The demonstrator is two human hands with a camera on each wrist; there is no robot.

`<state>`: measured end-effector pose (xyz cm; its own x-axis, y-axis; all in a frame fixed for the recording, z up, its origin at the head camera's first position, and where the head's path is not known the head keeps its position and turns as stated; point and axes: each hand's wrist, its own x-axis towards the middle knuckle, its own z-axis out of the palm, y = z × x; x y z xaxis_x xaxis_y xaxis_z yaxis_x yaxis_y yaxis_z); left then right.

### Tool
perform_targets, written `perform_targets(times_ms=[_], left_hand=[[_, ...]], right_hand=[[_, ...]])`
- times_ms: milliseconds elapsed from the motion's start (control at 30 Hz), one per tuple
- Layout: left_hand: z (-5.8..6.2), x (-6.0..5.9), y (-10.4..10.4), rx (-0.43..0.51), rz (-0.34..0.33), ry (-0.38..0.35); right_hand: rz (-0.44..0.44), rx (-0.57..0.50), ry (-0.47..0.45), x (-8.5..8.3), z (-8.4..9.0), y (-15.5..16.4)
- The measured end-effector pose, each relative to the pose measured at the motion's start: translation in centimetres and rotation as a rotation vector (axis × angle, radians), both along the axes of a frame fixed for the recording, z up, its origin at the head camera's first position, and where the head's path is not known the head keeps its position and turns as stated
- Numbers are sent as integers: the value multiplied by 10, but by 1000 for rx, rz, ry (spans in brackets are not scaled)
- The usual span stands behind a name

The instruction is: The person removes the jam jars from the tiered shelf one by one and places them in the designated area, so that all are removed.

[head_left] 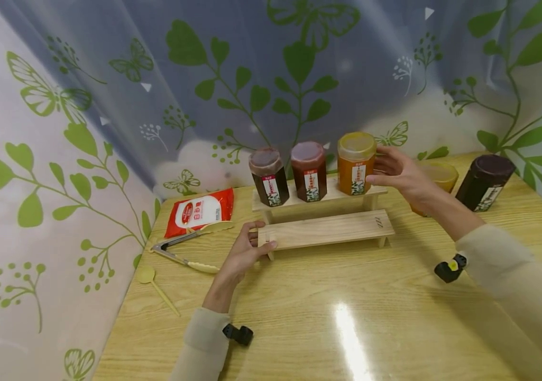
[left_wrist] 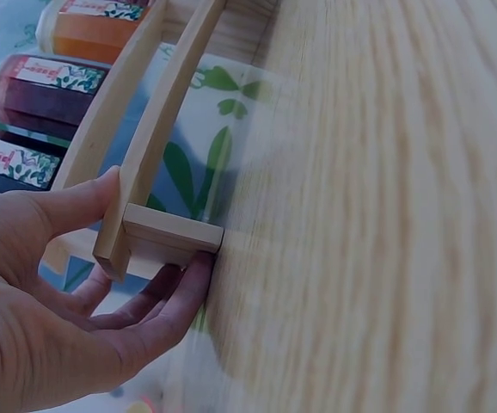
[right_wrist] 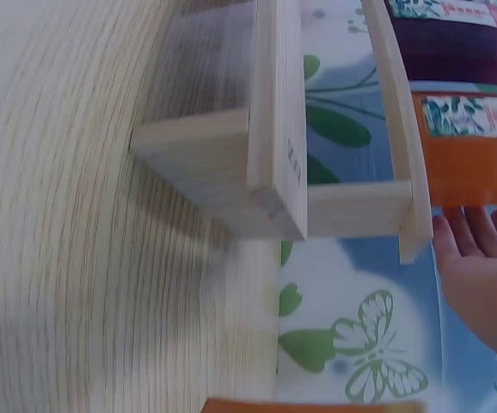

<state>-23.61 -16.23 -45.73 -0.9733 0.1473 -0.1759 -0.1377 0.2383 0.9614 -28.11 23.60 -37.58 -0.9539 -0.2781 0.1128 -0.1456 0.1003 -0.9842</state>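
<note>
A two-tier wooden stand [head_left: 328,230] sits on the table. My left hand [head_left: 244,252] holds the left end of its lower step, thumb on the board and fingers around the end support [left_wrist: 173,231]. On the upper step stand a dark jar [head_left: 271,182], a reddish-brown jar [head_left: 310,177] and an orange jar [head_left: 356,166], all lidded and labelled. My right hand [head_left: 406,177] is at the right side of the orange jar. In the right wrist view its extended fingertips [right_wrist: 481,225] touch or nearly touch the jar; which, I cannot tell.
Right of the stand are a yellow-lidded jar [head_left: 437,177], partly behind my right arm, and a dark jar [head_left: 485,182]. To the left lie a red and white packet [head_left: 201,211], tongs [head_left: 171,245] and a yellow spoon [head_left: 161,293]. A leaf-patterned curtain [head_left: 251,69] hangs behind.
</note>
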Motion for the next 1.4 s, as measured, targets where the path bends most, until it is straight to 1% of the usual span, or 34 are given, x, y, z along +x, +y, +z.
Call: perform_targets(times_ms=[200, 333, 400, 533, 667, 800, 933, 1167, 1400], left_hand=[[-1, 0, -1, -16, 8, -1], [1, 1, -2, -37, 7, -3], [2, 2, -2, -37, 8, -11], [3, 1, -3, -4, -7, -21], [4, -2, -4, 40, -29, -28], [5, -3, -4, 63, -45, -32], [4, -2, -5, 77, -61, -42], [0, -2, -5, 72, -67, -39], [1, -4, -9, 78, -74, -32]], right_hand=[[-41, -29, 9, -1, -2, -18], [-78, -8, -4, 0, -3, -28], [-102, 24, -5, 1, -2, -32], [-142, 63, 4, 0, -1, -39], [-172, 76, 24, -1, -1, -43], [-197, 106, 41, -1, -1, -44], [-205, 129, 44, 1, -2, -44], [-215, 161, 54, 5, -4, -40], [-180, 186, 67, 13, -3, -35]])
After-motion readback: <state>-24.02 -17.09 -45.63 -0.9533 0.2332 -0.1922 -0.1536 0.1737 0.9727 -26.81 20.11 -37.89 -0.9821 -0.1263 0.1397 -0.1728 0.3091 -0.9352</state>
